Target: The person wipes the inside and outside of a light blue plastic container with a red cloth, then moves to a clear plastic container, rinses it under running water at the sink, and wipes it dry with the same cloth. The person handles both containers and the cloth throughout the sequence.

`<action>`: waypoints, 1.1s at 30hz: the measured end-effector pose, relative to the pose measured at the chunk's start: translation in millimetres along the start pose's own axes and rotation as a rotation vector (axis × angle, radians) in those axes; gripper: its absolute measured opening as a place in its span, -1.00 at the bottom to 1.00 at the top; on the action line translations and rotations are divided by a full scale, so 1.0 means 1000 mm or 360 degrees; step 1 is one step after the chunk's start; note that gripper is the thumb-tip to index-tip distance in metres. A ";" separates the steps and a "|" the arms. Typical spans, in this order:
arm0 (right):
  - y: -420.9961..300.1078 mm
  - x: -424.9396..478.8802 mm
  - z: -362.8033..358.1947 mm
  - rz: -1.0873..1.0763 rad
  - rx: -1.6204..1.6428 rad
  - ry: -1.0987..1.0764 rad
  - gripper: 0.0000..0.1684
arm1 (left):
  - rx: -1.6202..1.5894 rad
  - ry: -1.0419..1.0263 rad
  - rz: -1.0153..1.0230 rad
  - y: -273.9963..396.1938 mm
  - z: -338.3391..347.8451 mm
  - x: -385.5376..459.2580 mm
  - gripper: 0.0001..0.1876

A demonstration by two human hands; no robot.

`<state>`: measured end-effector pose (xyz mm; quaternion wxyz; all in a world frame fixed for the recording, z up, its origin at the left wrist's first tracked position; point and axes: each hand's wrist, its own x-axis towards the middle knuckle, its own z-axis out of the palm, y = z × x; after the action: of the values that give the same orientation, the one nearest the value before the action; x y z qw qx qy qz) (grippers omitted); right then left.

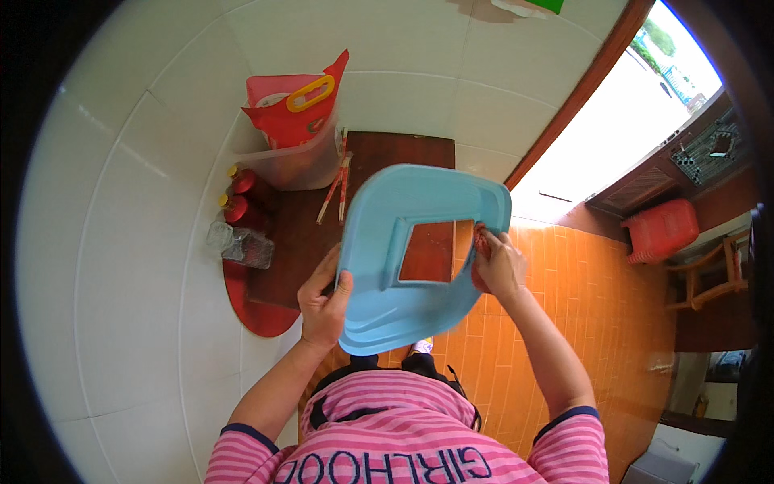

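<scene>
A light blue plastic frame [375, 242], perhaps a bin lid, with a four-sided opening in its middle, is held up in front of me. My left hand [325, 296] grips its left rim, thumb on the near face. My right hand [500, 263] is at the right side of the frame, closed on a red cloth [482, 242] that lies against the edge beside the opening. Through the opening, part of the dark red wooden table [399, 151] shows. The fingers of my left hand behind the rim are hidden.
On the table stand a translucent plastic bin [302, 163] with a red bag [290, 121], wrapped chopsticks [343, 187], bottles with red wrapping [242, 212] and a clear plastic container [251, 248]. Red plastic stools [662, 230] and a wooden chair [713, 290] stand at right, near an open doorway [580, 133].
</scene>
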<state>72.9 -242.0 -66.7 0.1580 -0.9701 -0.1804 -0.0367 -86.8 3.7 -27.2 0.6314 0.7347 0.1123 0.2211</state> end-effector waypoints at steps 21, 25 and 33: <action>-0.009 -0.044 0.062 0.0723 0.1608 -0.0314 -0.74 | -0.0104 0.0161 -0.0004 0.012 0.014 0.010 -0.61; -0.035 -0.041 0.040 0.0448 0.1050 -0.0406 -0.66 | -0.0107 0.0183 -0.0031 0.010 0.017 0.004 -0.62; -0.086 -0.053 0.018 -0.0214 0.0523 -0.0345 -0.71 | -0.0152 0.0172 0.0001 0.004 0.016 0.000 -0.63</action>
<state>-7.3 -177.9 -65.3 0.2909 -0.9153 -0.2644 0.0875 -79.6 -11.3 -24.7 0.6588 0.6907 0.1352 0.2657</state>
